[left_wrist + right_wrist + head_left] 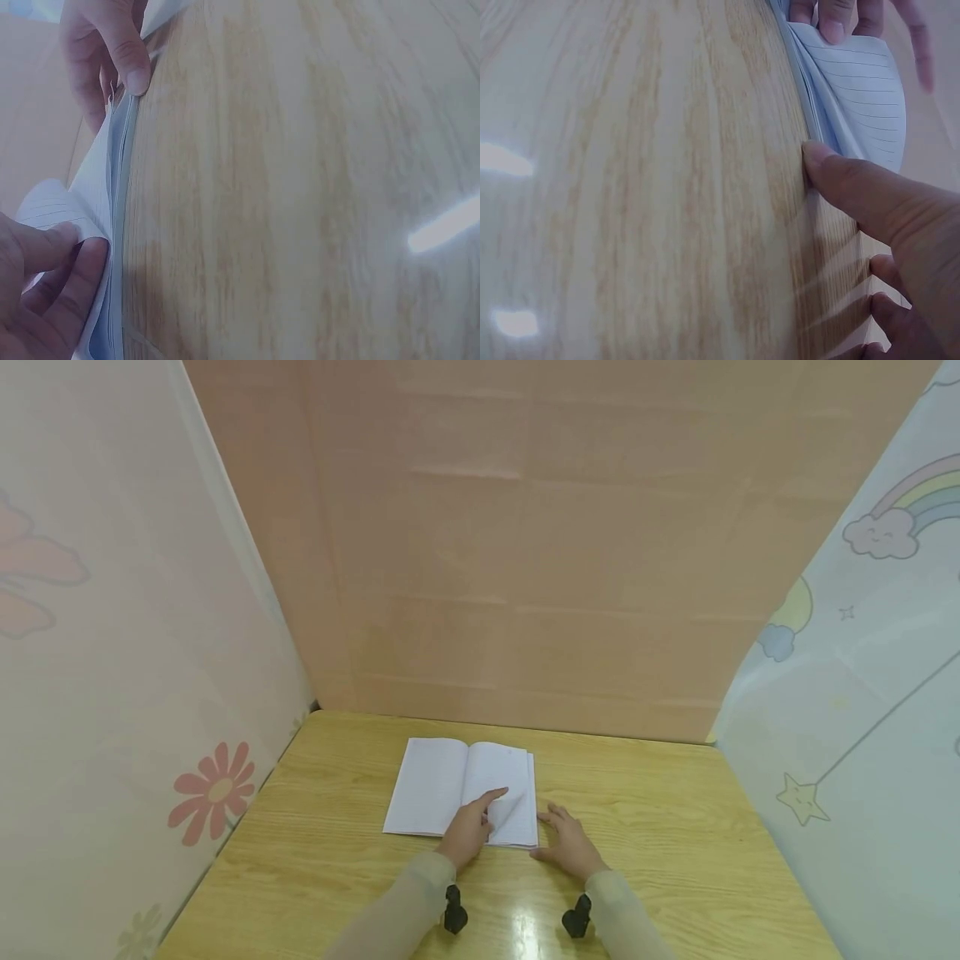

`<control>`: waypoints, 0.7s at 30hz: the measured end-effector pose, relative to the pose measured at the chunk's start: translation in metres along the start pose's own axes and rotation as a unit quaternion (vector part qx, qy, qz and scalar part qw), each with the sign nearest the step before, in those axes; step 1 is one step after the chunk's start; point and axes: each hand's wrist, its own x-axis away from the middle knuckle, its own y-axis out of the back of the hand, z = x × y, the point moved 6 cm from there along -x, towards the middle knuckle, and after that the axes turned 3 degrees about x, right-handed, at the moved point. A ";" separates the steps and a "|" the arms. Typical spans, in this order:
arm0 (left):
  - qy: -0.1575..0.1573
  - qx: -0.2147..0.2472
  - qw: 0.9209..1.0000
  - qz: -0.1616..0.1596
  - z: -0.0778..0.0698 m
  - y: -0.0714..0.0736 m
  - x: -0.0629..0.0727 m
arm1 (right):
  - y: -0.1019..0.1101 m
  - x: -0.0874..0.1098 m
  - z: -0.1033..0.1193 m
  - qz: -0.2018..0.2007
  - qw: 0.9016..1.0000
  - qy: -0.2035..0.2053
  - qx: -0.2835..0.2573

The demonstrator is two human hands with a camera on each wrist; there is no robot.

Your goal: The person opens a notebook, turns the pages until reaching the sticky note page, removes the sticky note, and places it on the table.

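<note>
An open notebook (426, 785) with lined pages lies on the wooden table. Over its right half, my left hand (467, 833) pinches a lifted page (49, 204) between thumb and fingers, and the page curls back toward the spine. My right hand (570, 845) is at the notebook's lower right corner. In the right wrist view, its thumb (840, 169) touches the corner of the stacked pages, while the other fingers (889, 307) are spread beside the right edge and hold nothing.
The yellow wood-grain table (652, 827) extends around the notebook. Behind it hangs a creased tan sheet (525, 568). Patterned white panels close in the left side (135, 693) and the right side (885, 710).
</note>
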 end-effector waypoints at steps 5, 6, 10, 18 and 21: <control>-0.011 -0.001 1.000 -0.003 -0.002 0.002 0.003 | 0.001 0.002 0.003 0.002 1.000 -0.001 -0.002; -0.012 0.002 1.000 -0.004 -0.003 0.002 0.004 | 0.001 0.002 0.003 0.004 1.000 -0.002 -0.003; -0.009 0.009 1.000 -0.010 -0.004 0.004 0.005 | 0.003 0.003 0.005 0.004 1.000 -0.006 -0.003; 0.006 0.042 0.999 -0.016 -0.005 0.009 0.006 | 0.003 0.003 0.006 0.002 1.000 -0.005 -0.002; 0.006 0.066 0.998 -0.021 -0.007 0.013 0.006 | 0.003 0.003 0.006 0.003 1.000 0.000 0.004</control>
